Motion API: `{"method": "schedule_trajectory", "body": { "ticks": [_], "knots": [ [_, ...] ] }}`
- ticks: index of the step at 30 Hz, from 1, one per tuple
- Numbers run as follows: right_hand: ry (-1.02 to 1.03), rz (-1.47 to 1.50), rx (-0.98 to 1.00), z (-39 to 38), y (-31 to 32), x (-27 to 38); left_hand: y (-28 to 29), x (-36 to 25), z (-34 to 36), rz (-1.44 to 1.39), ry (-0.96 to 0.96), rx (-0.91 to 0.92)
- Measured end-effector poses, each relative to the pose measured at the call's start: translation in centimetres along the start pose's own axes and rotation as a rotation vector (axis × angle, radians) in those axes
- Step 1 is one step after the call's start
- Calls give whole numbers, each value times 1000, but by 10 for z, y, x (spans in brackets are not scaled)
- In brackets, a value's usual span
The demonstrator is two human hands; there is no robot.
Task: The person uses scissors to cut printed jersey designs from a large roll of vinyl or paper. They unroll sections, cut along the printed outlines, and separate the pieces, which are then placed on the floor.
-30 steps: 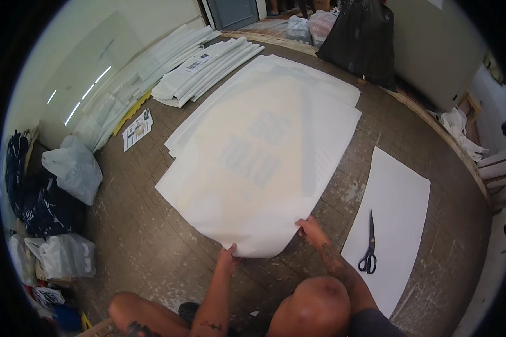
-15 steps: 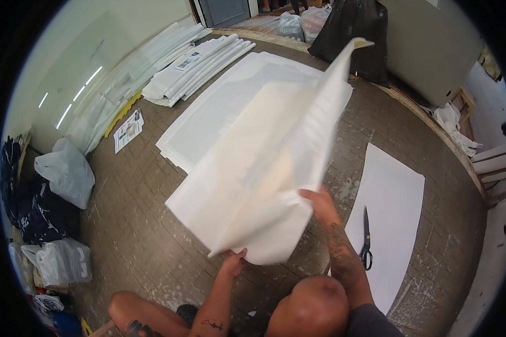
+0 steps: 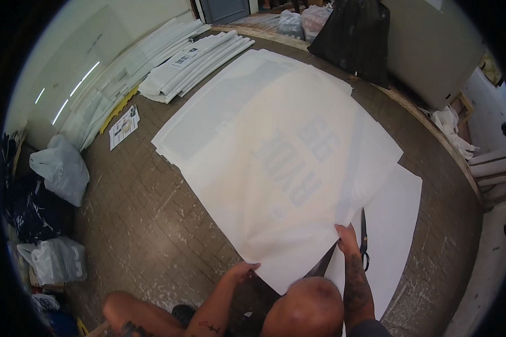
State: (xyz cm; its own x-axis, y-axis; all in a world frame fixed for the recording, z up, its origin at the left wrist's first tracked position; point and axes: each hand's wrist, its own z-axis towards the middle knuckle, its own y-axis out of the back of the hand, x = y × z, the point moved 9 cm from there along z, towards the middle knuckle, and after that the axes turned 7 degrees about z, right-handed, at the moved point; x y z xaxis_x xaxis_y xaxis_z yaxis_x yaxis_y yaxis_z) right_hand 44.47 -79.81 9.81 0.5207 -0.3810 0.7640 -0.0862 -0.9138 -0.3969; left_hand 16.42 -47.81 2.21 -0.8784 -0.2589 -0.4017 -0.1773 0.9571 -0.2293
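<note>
In the head view, which is the only view here, the large, thin, white sheet with pale yellow and grey-blue print showing through it point(image 3: 292, 163) is spread out in front of the person. Its far part lies over a pile of wide, flat white sheets point(image 3: 194, 123) on the worn brown floor point(image 3: 135, 196), and its right corner reaches over the upper end of a smaller, plain white sheet point(image 3: 396, 236).

The left hand point(image 3: 243, 272) is closed on the near left edge, with the thumb on top; its other fingers are mostly hidden below. The right hand point(image 3: 347, 238) pinches the near right edge in the same manner. Between them, the near corner hangs close to the bare knee point(image 3: 303, 309), which hides a part of it. Just beside the right hand, the long black metal scissors point(image 3: 365, 238) rest on the smaller sheet; whether the large sheet touches their tip, I cannot tell.

I judge the large sheet to be light and flexible, like plastic film or coated paper, and rather slippery. It is wide, so it probably catches air and bends between the hands. The two near edges, taken well apart, seem a good place to hold; a hard pinch at one point could leave a crease.
</note>
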Motion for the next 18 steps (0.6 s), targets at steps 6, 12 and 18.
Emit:
{"method": "schedule_trajectory", "body": {
  "ticks": [6,12,18],
  "knots": [
    [-20,-81,66,41,-40,1,-8,-3,-6,-144,-19,-147],
    [111,-150,67,67,-48,31,38,-98,4,-62,-259,-529],
    [477,-1513,-767,-51,50,81,116,-166,20,-3,-203,-442]
  ]
}}
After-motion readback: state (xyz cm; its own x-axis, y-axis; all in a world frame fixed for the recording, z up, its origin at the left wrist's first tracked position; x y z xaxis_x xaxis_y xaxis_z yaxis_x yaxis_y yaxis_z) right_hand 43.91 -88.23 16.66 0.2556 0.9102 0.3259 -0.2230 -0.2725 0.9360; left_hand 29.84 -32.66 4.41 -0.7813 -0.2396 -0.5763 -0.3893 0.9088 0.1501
